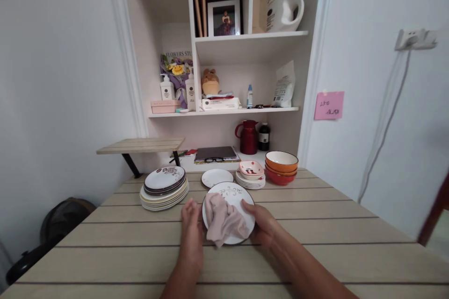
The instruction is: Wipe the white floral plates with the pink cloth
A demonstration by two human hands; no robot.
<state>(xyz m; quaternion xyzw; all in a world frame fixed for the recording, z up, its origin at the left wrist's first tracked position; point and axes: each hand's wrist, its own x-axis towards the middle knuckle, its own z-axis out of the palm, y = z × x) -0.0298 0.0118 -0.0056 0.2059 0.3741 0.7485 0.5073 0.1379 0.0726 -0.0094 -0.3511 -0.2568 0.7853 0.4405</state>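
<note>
A white plate (pixel 231 190) with a dark rim and a floral pattern is tilted toward me above the table. My right hand (pixel 264 224) grips its right edge, thumb on the upper face and fingers behind. Across the plate's left and lower part lies a crumpled pinkish cloth (pixel 222 219). Beside the plate's left edge is my left hand (pixel 191 224), open with its fingers stretched upward; whether it touches the rim I cannot tell. Just behind, another white plate (pixel 217 178) with a dark rim rests flat on the table.
Stacked plates (pixel 164 189) stand at left on the slatted table (pixel 326 243). At back right are small plates (pixel 250 182) under a red-patterned bowl (pixel 251 169), and stacked orange and red bowls (pixel 281 168). Behind them are a red jug (pixel 248 137) and a laptop (pixel 215 153) with glasses.
</note>
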